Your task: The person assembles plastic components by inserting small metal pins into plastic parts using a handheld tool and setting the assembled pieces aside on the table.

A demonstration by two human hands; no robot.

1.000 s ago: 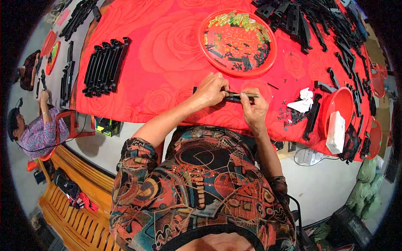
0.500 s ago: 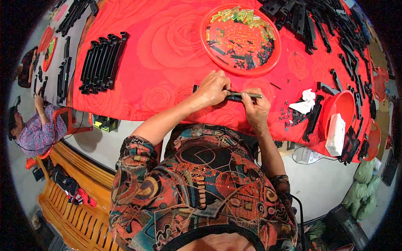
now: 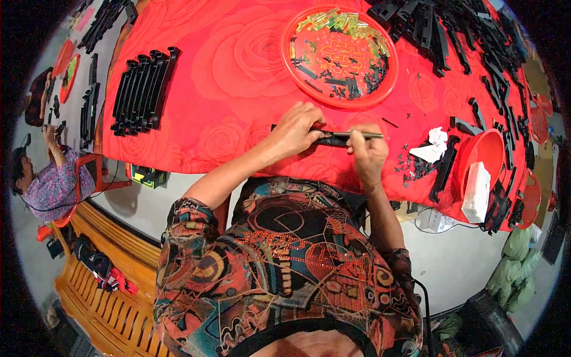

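The left hand (image 3: pixel 295 130) lies curled over a long black bar (image 3: pixel 331 139), fingers wrapped down on it and pressing it to the red cloth (image 3: pixel 226 65) near the table's front edge. The right hand (image 3: pixel 367 156) sits just at 4 o'clock of the left, fingers pinched together round a thin metal tool (image 3: pixel 357 135) whose shaft lies along the bar's top, with the tip pointing toward 3 o'clock.

To do this step well, the left hand should keep the bar flat and steady, so it cannot roll while the tool bears on it. The tool is best kept low and in line with the bar, pressing gently; a slip would drive the tip toward the left fingers. How the tool meets the bar is too small to tell.

At 12 o'clock of the hands stands a round red tray (image 3: pixel 392 71) holding small black bits and yellow-green pieces. At 10 o'clock lies a neat row of black bars (image 3: pixel 141 89). At 2 o'clock sprawls a loose heap of bars (image 3: pixel 476 41). At 3 o'clock are a crumpled white paper (image 3: pixel 434 146) and a red bowl (image 3: pixel 485 154).
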